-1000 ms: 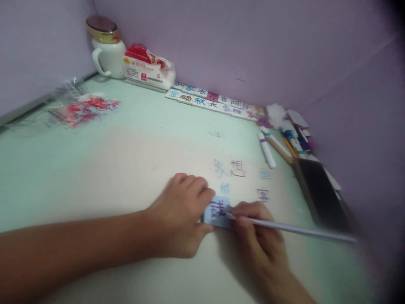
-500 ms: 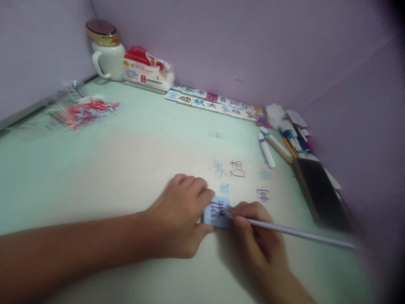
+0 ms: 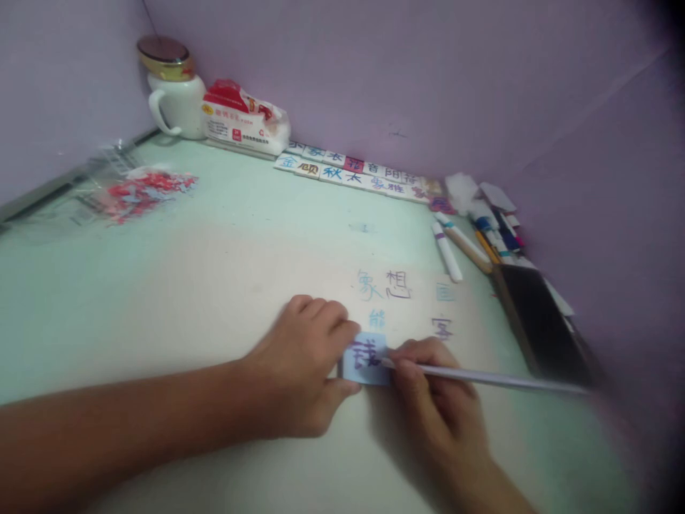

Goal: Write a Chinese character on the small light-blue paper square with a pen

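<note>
A small light-blue block (image 3: 349, 371) with a dark purple character on top lies on the table. My left hand (image 3: 310, 364) grips its left side between thumb and fingers. In my right hand (image 3: 439, 400) a long, thin, pale pen-like tool (image 3: 497, 377) is pinched, its tip touching the right part of the character. The tool's far end points right and is blurred. Handwritten characters (image 3: 399, 284) in blue and purple stand on the tabletop just behind the block.
At the back left are a white mug (image 3: 185, 107) with a round lid, a tissue pack (image 3: 243, 127), and red and white shavings (image 3: 147, 193). Character tiles (image 3: 353, 177) line the wall. Markers (image 3: 447, 251) and a dark phone-like slab (image 3: 535, 321) lie right.
The pale tool's far end has swung slightly upward, while its tip stays on the block. The whole view has shifted a little; my left hand keeps its grip.
</note>
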`<state>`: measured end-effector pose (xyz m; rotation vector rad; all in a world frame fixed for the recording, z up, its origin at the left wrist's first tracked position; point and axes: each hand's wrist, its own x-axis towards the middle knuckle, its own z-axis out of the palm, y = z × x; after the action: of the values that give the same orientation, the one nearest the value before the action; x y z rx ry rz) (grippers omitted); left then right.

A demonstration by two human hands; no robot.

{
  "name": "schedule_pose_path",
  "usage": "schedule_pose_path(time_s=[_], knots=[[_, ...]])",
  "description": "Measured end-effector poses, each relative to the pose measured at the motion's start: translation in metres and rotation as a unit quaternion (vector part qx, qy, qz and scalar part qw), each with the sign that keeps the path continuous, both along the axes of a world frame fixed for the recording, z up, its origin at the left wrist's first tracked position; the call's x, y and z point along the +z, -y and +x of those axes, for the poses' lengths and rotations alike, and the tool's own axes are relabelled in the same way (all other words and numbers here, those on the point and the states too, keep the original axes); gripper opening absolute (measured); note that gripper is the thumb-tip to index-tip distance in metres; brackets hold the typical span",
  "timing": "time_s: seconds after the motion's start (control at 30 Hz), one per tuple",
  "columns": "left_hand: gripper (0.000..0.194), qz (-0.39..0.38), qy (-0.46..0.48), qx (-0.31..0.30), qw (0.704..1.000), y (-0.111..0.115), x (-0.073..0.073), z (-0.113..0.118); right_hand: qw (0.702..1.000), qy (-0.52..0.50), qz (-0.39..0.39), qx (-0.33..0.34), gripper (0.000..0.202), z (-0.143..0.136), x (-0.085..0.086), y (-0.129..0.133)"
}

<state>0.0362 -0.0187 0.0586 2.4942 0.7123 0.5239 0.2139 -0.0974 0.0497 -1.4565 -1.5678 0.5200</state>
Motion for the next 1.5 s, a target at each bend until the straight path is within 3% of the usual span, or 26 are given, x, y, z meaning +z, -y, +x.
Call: schedule_pose_path(time_s=[0.5, 0.73, 1.2, 1.5], knots=[[0.031, -0.004, -0.008, 0.008, 1.0, 0.0, 0.0, 0.003, 0.991, -0.112, -0.06, -0.046, 0.018, -0.011, 0.004, 0.006], [0.033, -0.01, -0.019, 0.01, 1.0, 0.001, 0.001, 0.004, 0.999, -0.036, 0.015, -0.012, 0.014, -0.012, -0.002, 0.005], [0.032, -0.006, -0.016, 0.011, 1.0, 0.001, 0.0, 0.004, 0.999, -0.024, 0.021, 0.024, 0.014, -0.01, -0.003, 0.005], [0.033, -0.005, -0.011, 0.006, 1.0, 0.001, 0.0, 0.002, 1.0, -0.011, 0.027, 0.011, 0.013, -0.01, -0.003, 0.005]])
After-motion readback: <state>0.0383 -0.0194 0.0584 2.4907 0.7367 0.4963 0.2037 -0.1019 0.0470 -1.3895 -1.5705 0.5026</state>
